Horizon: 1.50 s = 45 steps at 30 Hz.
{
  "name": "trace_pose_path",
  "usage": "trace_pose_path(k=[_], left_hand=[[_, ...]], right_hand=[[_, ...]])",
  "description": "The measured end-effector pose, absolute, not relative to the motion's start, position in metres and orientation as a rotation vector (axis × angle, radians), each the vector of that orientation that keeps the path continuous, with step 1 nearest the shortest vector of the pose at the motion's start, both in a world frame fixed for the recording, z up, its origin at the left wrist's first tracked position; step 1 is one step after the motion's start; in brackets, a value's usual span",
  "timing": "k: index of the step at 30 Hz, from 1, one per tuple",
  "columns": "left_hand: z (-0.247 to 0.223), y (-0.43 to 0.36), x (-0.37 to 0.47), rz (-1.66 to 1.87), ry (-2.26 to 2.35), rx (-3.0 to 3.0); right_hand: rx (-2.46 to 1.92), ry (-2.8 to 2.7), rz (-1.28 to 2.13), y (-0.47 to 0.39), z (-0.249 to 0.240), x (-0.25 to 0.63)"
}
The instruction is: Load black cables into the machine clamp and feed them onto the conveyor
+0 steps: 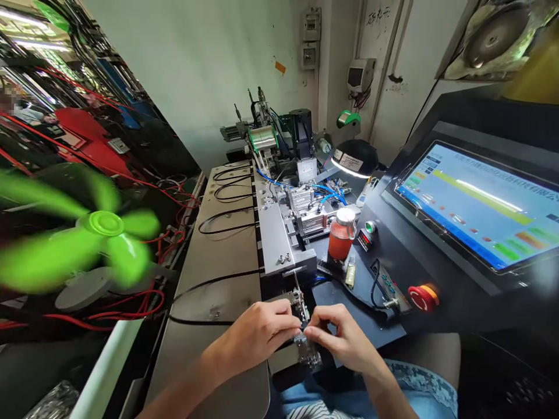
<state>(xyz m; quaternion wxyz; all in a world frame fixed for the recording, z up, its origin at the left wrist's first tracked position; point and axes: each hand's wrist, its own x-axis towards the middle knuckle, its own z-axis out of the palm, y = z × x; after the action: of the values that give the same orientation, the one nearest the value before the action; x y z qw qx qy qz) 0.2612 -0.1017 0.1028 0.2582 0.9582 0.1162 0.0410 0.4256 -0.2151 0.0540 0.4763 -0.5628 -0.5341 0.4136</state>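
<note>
My left hand (271, 327) is closed in a pinch over a small metal fixture (301, 307) at the near end of the machine. From the other side, my right hand (338, 336) pinches with thumb and forefinger, its tips almost meeting those of the left. Whatever lies between the fingertips is too small to make out. Just below the hands sits a clear and metal block (309, 352) of the same fixture. A grey metal rail (275, 233) runs away from it toward the cylinders (311, 218) with blue air hoses.
Black cables loop over the beige bench (222, 250) on the left. A green fan (106, 224) spins further left. To the right stand a jar of red liquid (340, 237), a small bottle (350, 272), a red emergency stop button (423, 298) and a touchscreen (480, 203). Wire spools (263, 138) stand behind.
</note>
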Motion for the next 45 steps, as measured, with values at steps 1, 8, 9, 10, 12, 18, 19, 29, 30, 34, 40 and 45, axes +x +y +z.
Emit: trace_pose_path(k=[1,8,9,10,12,18,19,29,30,34,40,45], left_hand=[[0.104,-0.100,0.260,0.093,0.277,2.611],[0.097,-0.112,0.267,0.436,0.623,2.208],[0.095,-0.115,0.269,0.449,0.666,2.150],[0.094,-0.118,0.270,0.456,0.698,2.107],[0.091,-0.122,0.271,0.464,0.739,2.056],[0.088,-0.117,0.271,0.447,0.793,2.108],[0.088,-0.114,0.270,0.442,0.815,2.142],[0.074,-0.099,0.273,0.270,0.983,2.329],[0.073,-0.099,0.274,0.268,0.987,2.338],[0.072,-0.100,0.274,0.255,0.988,2.360],[0.076,-0.099,0.278,0.212,1.021,2.367],[0.077,-0.100,0.282,0.174,1.039,2.407]], right_hand=[[-1.348,-1.349,1.069,-0.215,0.057,0.429],[-1.375,-1.153,0.638,-0.209,0.057,0.414],[-1.378,-1.135,0.545,-0.209,0.053,0.408],[-1.378,-1.125,0.466,-0.208,0.050,0.402],[-1.382,-1.108,0.352,-0.208,0.044,0.392],[-1.429,-1.078,0.467,-0.204,0.041,0.394],[-1.436,-1.085,0.517,-0.204,0.040,0.398],[-1.515,-1.002,0.626,-0.205,0.030,0.420],[-1.517,-1.002,0.634,-0.205,0.029,0.419],[-1.518,-1.007,0.663,-0.203,0.024,0.418],[-1.514,-1.021,0.672,-0.200,0.020,0.419],[-1.519,-1.119,0.694,-0.187,0.018,0.419]])
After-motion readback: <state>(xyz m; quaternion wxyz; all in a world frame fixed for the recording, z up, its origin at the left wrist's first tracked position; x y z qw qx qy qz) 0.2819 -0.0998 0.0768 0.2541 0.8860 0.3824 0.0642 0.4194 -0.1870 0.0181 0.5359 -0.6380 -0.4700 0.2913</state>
